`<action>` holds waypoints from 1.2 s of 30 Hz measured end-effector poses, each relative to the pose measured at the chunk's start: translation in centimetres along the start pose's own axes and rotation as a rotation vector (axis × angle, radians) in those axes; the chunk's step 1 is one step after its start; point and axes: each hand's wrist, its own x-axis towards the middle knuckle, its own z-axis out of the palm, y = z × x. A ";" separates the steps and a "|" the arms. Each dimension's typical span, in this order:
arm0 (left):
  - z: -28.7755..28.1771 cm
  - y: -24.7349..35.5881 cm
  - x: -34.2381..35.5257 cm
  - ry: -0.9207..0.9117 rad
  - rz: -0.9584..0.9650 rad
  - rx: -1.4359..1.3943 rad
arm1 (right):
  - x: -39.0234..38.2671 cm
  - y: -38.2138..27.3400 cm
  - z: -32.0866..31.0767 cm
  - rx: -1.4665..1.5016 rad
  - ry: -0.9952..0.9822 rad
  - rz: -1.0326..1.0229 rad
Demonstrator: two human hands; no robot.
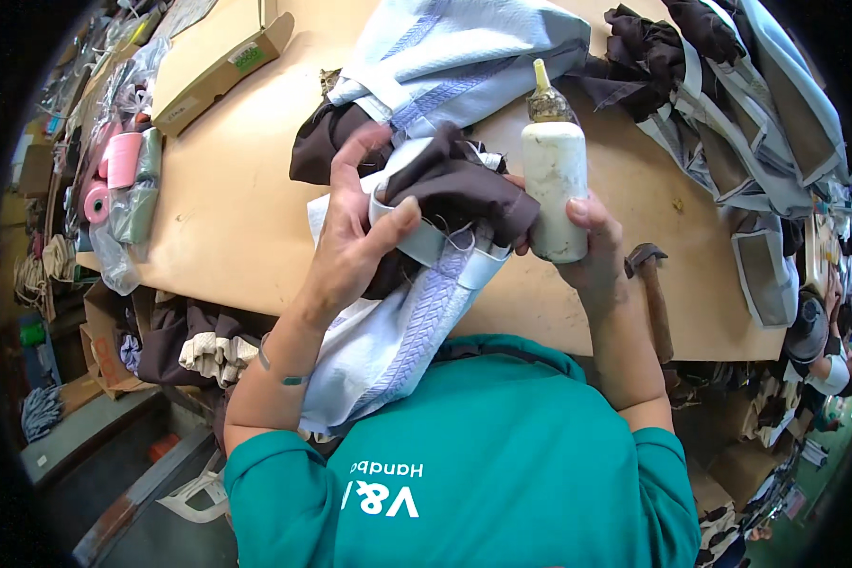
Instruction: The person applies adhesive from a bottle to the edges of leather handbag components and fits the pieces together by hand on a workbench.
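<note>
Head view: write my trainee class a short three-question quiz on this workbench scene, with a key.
1. Which of the person's hands grips the white squeeze bottle?
2. Where is the wooden-handled hammer? (A) Inside a cardboard box (B) To the right of the bottle (C) In the left hand
3. Fill in the colour: the upright thread spool at the left of the worktable is ____.

Key: 1. The right hand; 2. B; 3. Pink.

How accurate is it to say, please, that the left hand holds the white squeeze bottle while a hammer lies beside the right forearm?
Wrong hand: in the head view, the right hand holds the white squeeze bottle while a hammer lies beside the right forearm.
</note>
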 end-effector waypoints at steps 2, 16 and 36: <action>-0.1 0.1 0.0 -0.045 0.189 0.096 | 0.0 0.3 0.4 -0.037 0.072 -0.080; -0.7 0.9 1.5 -0.355 -0.021 0.455 | 0.1 -0.7 1.6 0.209 -0.038 -0.015; 0.4 0.0 2.5 -0.092 -0.099 0.515 | 2.3 -0.6 -0.1 -0.042 0.081 -0.092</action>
